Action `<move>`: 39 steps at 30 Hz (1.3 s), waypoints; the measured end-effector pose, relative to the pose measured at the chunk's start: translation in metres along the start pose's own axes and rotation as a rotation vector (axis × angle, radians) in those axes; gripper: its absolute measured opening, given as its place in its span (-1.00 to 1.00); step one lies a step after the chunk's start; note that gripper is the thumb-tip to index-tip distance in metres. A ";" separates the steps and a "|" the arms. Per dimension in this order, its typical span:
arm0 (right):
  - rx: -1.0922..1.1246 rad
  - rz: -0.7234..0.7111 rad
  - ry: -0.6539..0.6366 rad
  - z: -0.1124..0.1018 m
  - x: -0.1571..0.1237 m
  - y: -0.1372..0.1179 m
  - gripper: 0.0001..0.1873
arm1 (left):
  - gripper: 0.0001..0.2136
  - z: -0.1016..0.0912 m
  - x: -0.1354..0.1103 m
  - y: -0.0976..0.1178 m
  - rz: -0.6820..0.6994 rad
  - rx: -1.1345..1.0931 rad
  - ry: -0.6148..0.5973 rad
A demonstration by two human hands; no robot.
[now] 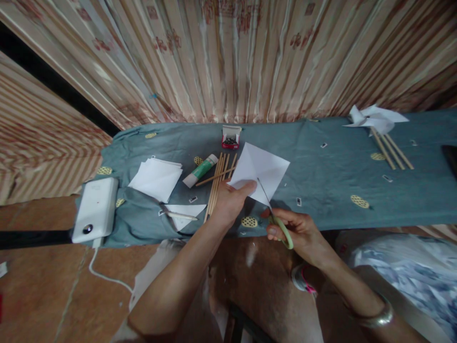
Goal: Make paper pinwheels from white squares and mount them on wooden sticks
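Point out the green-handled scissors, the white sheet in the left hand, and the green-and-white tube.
Green-handled scissors (284, 232): head view, on the handle.
White sheet (261, 164): head view, on its flat face, near the middle.
Green-and-white tube (203, 169): head view, on the green middle section.

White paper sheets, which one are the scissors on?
The square sheet held in the left hand; the stacked sheets lie on the cloth, away from the scissors.

left hand (230, 201) and right hand (302, 234) are bare; a broad, shiny, silver-coloured bangle (381, 317) rings the right forearm (348, 281); pale cloth (160, 267) covers the legs
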State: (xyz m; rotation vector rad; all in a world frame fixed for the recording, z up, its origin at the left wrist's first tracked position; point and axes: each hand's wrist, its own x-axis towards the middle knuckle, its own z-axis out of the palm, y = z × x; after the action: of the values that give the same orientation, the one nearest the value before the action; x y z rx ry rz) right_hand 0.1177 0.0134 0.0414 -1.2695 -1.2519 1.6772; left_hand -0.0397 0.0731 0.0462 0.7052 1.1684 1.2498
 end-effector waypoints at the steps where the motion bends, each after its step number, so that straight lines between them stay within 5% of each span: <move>1: -0.003 -0.004 -0.001 0.000 0.000 0.000 -0.61 | -0.82 0.000 0.000 0.000 0.001 -0.010 -0.002; 18: -0.122 -0.001 -0.153 -0.007 -0.004 0.004 -0.61 | -0.70 -0.009 0.007 0.002 0.050 -0.037 0.005; 27: -0.191 0.081 -0.270 -0.040 -0.007 -0.001 -0.60 | -0.72 -0.015 0.011 0.008 0.091 -0.120 0.030; 39: -0.140 -0.041 0.191 -0.065 0.002 -0.020 -0.49 | -0.66 -0.009 0.005 0.001 0.058 0.006 -0.061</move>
State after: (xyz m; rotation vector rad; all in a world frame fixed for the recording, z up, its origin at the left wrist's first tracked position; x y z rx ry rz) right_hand 0.1785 0.0401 0.0557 -1.4408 -1.2881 1.4233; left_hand -0.0486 0.0761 0.0430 0.7813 1.1088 1.2652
